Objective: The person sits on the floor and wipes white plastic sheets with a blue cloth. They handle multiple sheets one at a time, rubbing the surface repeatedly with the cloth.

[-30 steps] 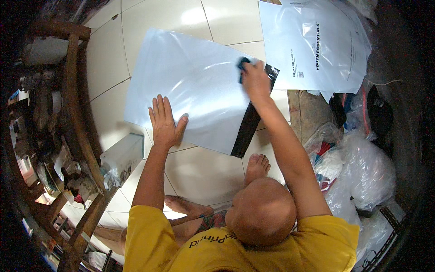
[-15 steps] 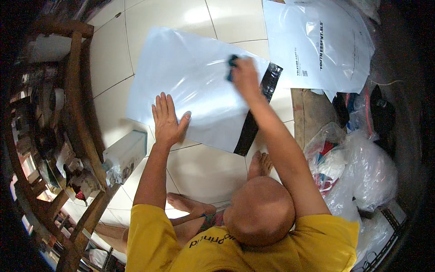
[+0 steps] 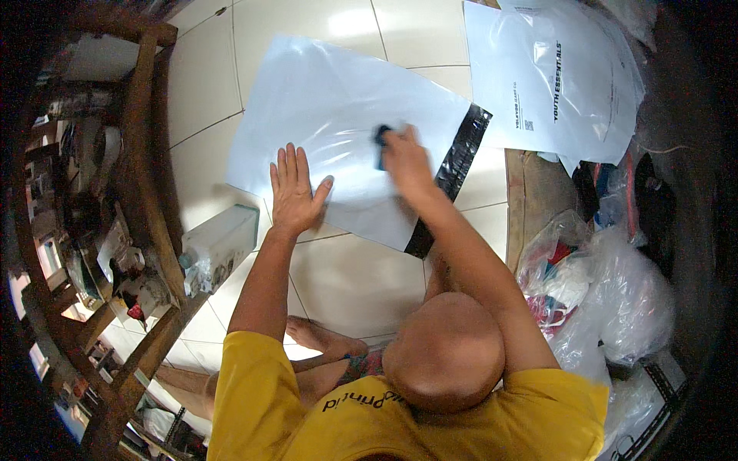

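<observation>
**Pressing a mailer flat under both hands**

Pinning the mailer (image 3: 338,115) near its lower edge, my left hand (image 3: 296,192) lies open and flat. Just right, my right hand (image 3: 406,157) grips a dark pad (image 3: 380,138) at mid-bag; the bag's length runs leftward to the black flap (image 3: 453,173).

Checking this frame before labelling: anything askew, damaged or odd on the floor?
Nothing damaged or spilled. The white mailer bag lies at a slant to the tile lines, pinned flat by the left hand; the right hand presses a small dark thing on it.
</observation>
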The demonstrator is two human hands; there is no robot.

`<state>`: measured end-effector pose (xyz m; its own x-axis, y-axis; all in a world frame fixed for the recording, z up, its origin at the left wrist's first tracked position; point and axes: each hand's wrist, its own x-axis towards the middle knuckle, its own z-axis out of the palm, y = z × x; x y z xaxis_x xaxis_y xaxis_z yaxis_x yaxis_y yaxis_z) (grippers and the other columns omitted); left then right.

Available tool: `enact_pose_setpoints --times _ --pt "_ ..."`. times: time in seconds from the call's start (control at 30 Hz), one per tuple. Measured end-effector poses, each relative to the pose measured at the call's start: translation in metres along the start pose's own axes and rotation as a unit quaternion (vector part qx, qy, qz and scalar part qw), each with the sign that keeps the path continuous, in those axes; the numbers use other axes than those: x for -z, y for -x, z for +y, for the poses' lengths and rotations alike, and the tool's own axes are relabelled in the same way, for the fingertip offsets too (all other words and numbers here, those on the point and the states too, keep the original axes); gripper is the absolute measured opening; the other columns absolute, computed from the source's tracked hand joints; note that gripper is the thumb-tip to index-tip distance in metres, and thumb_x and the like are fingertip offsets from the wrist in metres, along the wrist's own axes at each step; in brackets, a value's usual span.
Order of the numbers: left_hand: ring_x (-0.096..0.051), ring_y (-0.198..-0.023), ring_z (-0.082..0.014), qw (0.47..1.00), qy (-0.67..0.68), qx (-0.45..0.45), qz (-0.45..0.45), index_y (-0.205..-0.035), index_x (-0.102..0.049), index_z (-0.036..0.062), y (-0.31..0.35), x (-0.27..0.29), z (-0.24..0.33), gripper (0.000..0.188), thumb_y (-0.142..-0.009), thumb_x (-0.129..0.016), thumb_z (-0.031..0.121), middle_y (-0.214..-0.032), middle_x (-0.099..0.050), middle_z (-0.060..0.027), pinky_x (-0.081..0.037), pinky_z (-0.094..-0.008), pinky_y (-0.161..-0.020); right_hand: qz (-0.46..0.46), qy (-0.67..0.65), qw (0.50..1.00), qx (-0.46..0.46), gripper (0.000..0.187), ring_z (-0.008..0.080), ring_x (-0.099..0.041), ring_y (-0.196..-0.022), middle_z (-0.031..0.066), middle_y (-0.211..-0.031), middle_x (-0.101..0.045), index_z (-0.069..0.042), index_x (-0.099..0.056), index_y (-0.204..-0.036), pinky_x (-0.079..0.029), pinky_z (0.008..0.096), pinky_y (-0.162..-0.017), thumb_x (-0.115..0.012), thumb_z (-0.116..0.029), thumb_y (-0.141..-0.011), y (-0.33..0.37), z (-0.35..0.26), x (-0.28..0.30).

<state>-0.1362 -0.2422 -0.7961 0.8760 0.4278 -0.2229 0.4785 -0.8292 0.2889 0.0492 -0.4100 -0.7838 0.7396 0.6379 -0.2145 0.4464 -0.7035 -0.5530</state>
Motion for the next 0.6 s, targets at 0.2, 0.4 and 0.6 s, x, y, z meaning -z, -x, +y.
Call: enact_pose_setpoints --times 0.2,0.4,0.6 --pt "-0.003 -0.153 -0.0393 0.999 -0.044 -0.001 0.001 -0.156 -0.015 -0.0051 -0.001 -0.003 0.003 0.092 -0.097 -0.045 0.059 -0.164 -0.008 -0.0255 -0.001 -0.0542 -0.122 0.123 -0.005 0.989 -0.081 0.019 0.0390 -0.061 -0.091 0.0212 -0.101 -0.058 0.000 -0.066 -0.106 -0.052 0.0468 -0.081 -0.066 -0.009 -0.089 0.033 0.057 0.065" --pt "-0.004 -0.152 -0.0430 1.000 -0.022 -0.003 -0.001 -0.155 -0.014 -0.0074 0.001 -0.005 -0.004 0.091 -0.098 -0.046 0.056 -0.162 -0.009 -0.0292 -0.002 -0.0564 -0.121 -0.070 0.024 0.992 0.103 0.019 0.0415 -0.064 -0.087 0.0245 -0.104 -0.055 -0.003 -0.061 -0.108 -0.054 0.0493 -0.076 -0.055 -0.011 -0.091 0.015 -0.037 -0.018" --pt "-0.004 -0.152 -0.0433 1.000 -0.026 -0.006 -0.007 -0.155 -0.013 -0.0070 0.009 0.001 0.006 0.090 -0.099 -0.043 0.057 -0.163 -0.008 -0.0283 -0.003 -0.0569 -0.121 0.106 0.027 0.991 -0.072 0.020 0.0394 -0.064 -0.092 0.0213 -0.102 -0.059 -0.002 -0.064 -0.106 -0.053 0.0493 -0.080 -0.061 -0.012 -0.090 0.051 0.091 0.071"
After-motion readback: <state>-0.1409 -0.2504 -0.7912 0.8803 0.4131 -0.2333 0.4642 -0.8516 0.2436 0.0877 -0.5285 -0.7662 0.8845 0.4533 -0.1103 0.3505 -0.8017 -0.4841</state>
